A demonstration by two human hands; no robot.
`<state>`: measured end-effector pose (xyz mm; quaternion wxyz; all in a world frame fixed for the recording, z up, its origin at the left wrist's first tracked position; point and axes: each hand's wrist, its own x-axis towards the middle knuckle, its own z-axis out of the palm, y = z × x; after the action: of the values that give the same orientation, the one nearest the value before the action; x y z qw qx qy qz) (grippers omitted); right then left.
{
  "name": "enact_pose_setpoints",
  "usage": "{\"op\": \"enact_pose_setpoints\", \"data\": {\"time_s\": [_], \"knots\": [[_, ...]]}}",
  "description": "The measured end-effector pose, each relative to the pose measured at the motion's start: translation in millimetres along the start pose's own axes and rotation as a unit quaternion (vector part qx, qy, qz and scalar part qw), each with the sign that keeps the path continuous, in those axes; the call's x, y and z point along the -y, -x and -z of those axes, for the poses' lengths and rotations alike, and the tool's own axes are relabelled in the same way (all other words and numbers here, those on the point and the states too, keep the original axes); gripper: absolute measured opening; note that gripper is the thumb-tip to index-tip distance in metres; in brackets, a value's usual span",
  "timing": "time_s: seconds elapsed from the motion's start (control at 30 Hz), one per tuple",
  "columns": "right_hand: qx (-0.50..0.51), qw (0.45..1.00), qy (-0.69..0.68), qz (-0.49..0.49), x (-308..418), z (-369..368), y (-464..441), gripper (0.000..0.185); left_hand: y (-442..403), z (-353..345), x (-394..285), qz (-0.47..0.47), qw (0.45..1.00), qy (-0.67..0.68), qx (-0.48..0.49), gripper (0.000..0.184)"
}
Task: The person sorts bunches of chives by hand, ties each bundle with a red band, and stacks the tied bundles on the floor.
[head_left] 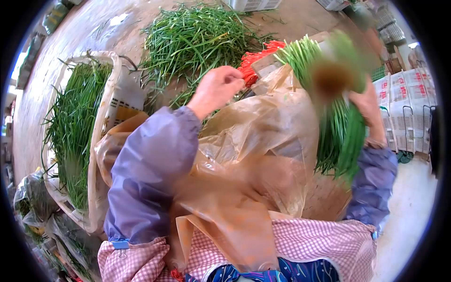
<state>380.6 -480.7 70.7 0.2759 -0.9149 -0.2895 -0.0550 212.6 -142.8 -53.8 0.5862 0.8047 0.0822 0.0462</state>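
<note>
My right hand [369, 105] grips a bunch of garlic chives [340, 136], its leaves hanging down and its pale stems up. A brown blurred spot covers part of the bunch and the fingers. My left hand [217, 89] is closed, fingers curled toward the thumb, beside a pile of red ties [256, 58]. Whatever may be between those fingers is too small to make out. Another bundle of chives, with light green stems [300, 54], lies just right of the ties. Translucent brown plastic sheeting [263, 127] spreads over my lap and the work surface between my arms.
A large heap of loose chives [197, 40] lies at the back. On the left stands a white basket [110, 89] filled with chives. Plastic bags of greens [37, 197] sit at lower left. White crates with red print [406, 108] are stacked at right.
</note>
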Motion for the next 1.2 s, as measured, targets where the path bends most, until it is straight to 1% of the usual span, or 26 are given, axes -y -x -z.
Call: {"op": "enact_pose_setpoints", "data": {"time_s": [0.03, 0.07, 0.1, 0.13, 0.17, 0.2, 0.27, 0.3, 0.37, 0.4, 0.43, 0.5, 0.53, 0.57, 0.6, 0.63, 0.67, 0.77, 0.8, 0.83, 0.9, 0.97, 1.0, 1.03, 1.1, 1.2], "knots": [[-0.012, 0.998, 0.042, 0.039, -33, -26, -10, 0.076, -10, -15, -3, -0.039, 0.999, -0.026, -0.003, 0.020], [-0.013, 0.991, 0.128, -0.044, -16, -52, -11, 0.082, -18, -29, -10, -0.055, 0.998, -0.023, -0.005, 0.020], [0.025, 0.983, 0.174, -0.045, -24, -73, -9, 0.090, -26, -42, -12, -0.141, 0.987, -0.073, -0.029, 0.022], [0.022, 0.963, 0.268, -0.031, -38, -100, -7, 0.092, -31, -52, -19, -0.189, 0.975, -0.114, -0.035, 0.025], [0.022, 0.948, 0.316, -0.026, -41, -108, -6, 0.093, -36, -62, -22, -0.236, 0.959, -0.154, -0.041, 0.028], [0.022, 0.932, 0.362, -0.021, -45, -116, -6, 0.094, -41, -70, -22, -0.236, 0.959, -0.152, -0.037, 0.028], [0.039, 0.960, 0.271, -0.048, -42, -110, -4, 0.095, -47, -86, -18, -0.328, 0.922, -0.202, -0.037, 0.028], [0.045, 0.967, 0.241, -0.062, -40, -108, -1, 0.095, -49, -90, -14, -0.330, 0.923, -0.198, -0.029, 0.028], [-0.028, 0.973, 0.223, 0.047, -31, -105, 4, 0.093, -49, -87, -14, -0.292, 0.917, -0.270, 0.029, 0.029], [-0.063, 0.968, 0.222, 0.098, -26, -105, 5, 0.091, -48, -85, -17, -0.223, 0.921, -0.306, 0.089, 0.026], [-0.064, 0.968, 0.224, 0.088, -24, -110, 6, 0.091, -47, -85, -11, -0.227, 0.920, -0.305, 0.098, 0.026], [-0.088, 0.968, 0.212, 0.098, -21, -120, 3, 0.089, -45, -84, 2, -0.196, 0.931, -0.235, 0.196, 0.024], [-0.078, 0.972, 0.205, 0.079, -18, -122, 1, 0.088, -42, -81, 0, -0.132, 0.942, -0.190, 0.242, 0.032], [-0.081, 0.972, 0.206, 0.075, -19, -123, -1, 0.088, -40, -81, 4, -0.134, 0.941, -0.192, 0.246, 0.032], [-0.093, 0.970, 0.207, 0.084, -22, -124, -2, 0.088, -38, -81, 10, -0.110, 0.949, -0.135, 0.263, 0.035], [-0.103, 0.968, 0.208, 0.092, -22, -125, -2, 0.089, -33, -80, 9, -0.082, 0.953, -0.075, 0.280, 0.038], [-0.106, 0.967, 0.212, 0.096, -23, -123, -5, 0.089, -31, -78, 2, -0.022, 0.954, -0.047, 0.296, 0.042], [-0.087, 0.961, 0.260, 0.048, -12, -130, -6, 0.091, -36, -78, 7, -0.014, 0.944, -0.025, 0.328, 0.040], [-0.062, 0.954, 0.292, 0.026, -5, -131, -5, 0.094, -40, -76, 6, -0.049, 0.949, -0.037, 0.310, 0.032], [-0.063, 0.954, 0.293, 0.023, -2, -131, -3, 0.094, -48, -73, 2, -0.050, 0.948, -0.037, 0.313, 0.032], [-0.071, 0.956, 0.276, 0.068, 0, -129, -2, 0.096, -72, -67, -5, -0.160, 0.959, -0.165, 0.164, 0.024], [-0.068, 0.956, 0.279, 0.062, -4, -129, -3, 0.100, -96, -68, -11, -0.172, 0.961, -0.197, 0.087, 0.019], [-0.074, 0.959, 0.267, 0.064, -4, -128, -3, 0.103, -111, -75, -8, -0.208, 0.954, -0.202, 0.069, 0.016], [-0.080, 0.962, 0.254, 0.067, -4, -128, -3, 0.105, -130, -86, 0, -0.208, 0.954, -0.201, 0.072, 0.016], [-0.089, 0.960, 0.259, 0.054, 3, -131, 1, 0.106, -164, -105, 14, -0.223, 0.908, -0.263, 0.239, 0.024], [-0.084, 0.963, 0.253, 0.028, 13, -137, -1, 0.107, -175, -118, 9, -0.212, 0.918, -0.233, 0.242, 0.028]]}}
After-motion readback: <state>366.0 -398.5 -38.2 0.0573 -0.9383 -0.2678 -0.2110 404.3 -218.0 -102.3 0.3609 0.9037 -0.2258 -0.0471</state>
